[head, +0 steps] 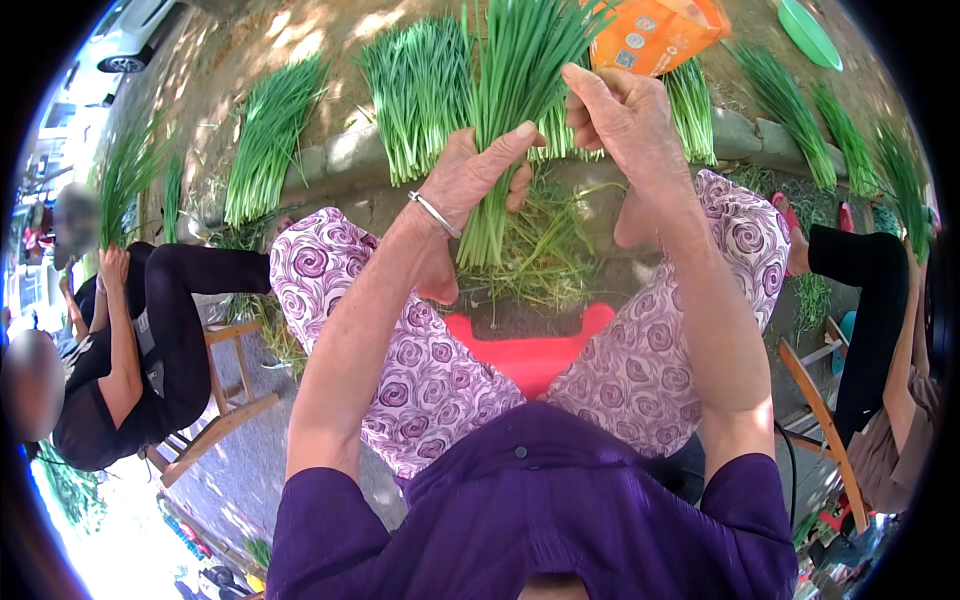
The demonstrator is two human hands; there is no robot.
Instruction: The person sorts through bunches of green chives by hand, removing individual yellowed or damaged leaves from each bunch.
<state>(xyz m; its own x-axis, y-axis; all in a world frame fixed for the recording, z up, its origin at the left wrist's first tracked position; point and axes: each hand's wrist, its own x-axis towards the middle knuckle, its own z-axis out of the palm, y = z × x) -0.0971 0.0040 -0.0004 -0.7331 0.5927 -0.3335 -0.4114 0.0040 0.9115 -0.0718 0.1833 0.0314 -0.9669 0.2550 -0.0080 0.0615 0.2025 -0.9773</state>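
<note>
My left hand (480, 169), with a metal bangle at the wrist, grips a bunch of green chives (517, 82) around its lower stalks. The pale stalk ends point down towards me and the leaves fan out away from me. My right hand (626, 112) is raised just right of the bunch, its fingers curled and thumb against the forefinger. Whether a thin leaf is pinched there cannot be made out. Below the bunch, a heap of loose, partly yellowed leaves (551, 255) lies on the ground between my feet.
Bundles of chives (420, 97) lean along a stone kerb (349, 150). Behind my right hand sits an orange printed bag (660, 34); a green basin (810, 34) lies beyond. A red plastic stool (525, 360) is under me. People sit close on both sides on wooden chairs (225, 405).
</note>
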